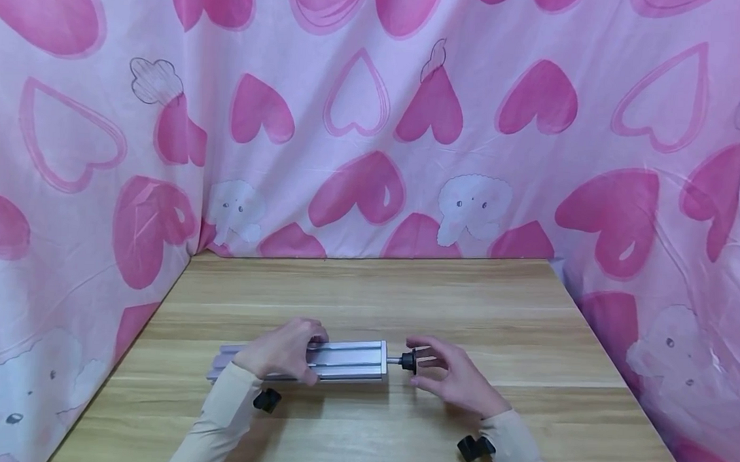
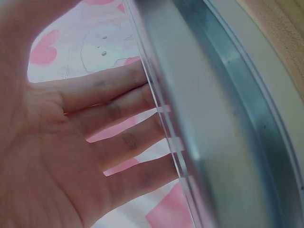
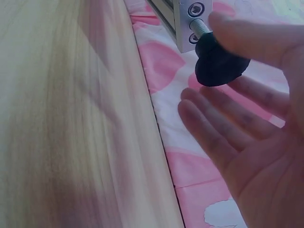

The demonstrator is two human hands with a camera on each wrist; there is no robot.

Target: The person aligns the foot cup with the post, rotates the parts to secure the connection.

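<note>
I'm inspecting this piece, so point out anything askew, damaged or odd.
Nothing stands out: the black levelling foot and its threaded stem point straight out from the end plate of the aluminium profile, with no visible damage.

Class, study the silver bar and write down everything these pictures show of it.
The silver bar looks metallic, with long grooves along its length. It lies crosswise over the wooden table; whether it touches the top is unclear. Its flat end face shows two round screws, with a threaded rod between them carrying a black foot. The left hand holds it across its width, hiding part of it. The right hand curves around the foot, but contact is unclear.
</note>
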